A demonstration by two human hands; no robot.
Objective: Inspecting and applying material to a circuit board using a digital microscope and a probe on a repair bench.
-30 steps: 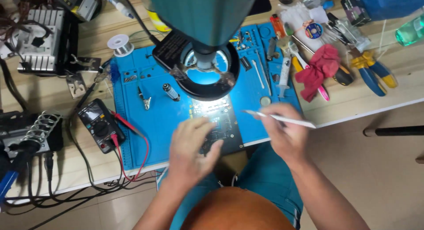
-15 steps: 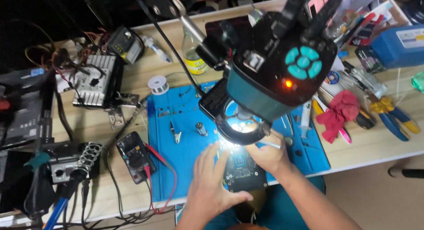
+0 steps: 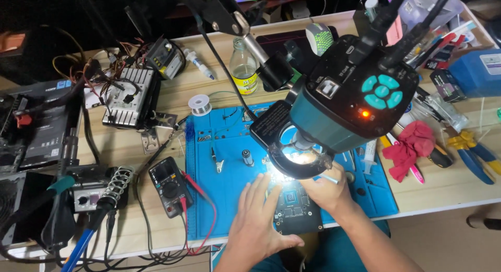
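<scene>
Bench (image 3: 130, 162) of pale wood carries a blue work mat (image 3: 229, 193), with a teal microscope head (image 3: 344, 105) over it. Dark circuit board (image 3: 296, 212) lies on the mat's near edge. Left hand (image 3: 258, 220) rests flat beside it, fingers spread. Right hand (image 3: 327, 191) pinches a thin white tool (image 3: 330, 179) above the board.

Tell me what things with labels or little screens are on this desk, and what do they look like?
Glass bottle: back of the desk, clear, with a yellow-and-white label.
Multimeter: left of the blue mat, black, small grey screen, round dial.
Blue box: far right, with a white label.
</scene>
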